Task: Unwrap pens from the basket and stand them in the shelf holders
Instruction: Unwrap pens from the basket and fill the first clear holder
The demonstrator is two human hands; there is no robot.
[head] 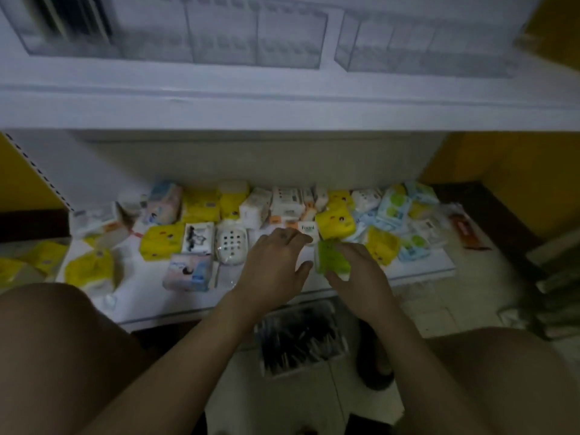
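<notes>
overhead, clear holders (282, 39) sat on the upper shelf (282, 98). lower shelf (417, 268) carried tissue packs (201, 208). basket (309, 366) of pens (298, 337) stood on the floor (282, 403) before it. left grip (276, 265) lay open; right grip (361, 273) clasped a green pack (331, 259).

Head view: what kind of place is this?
Probably a small shop aisle: a white perforated shelving upright, a low white shelf strewn with small yellow, white and blue wrapped packs, and clear plastic compartment holders above. The right hand grips a green pack.
</notes>
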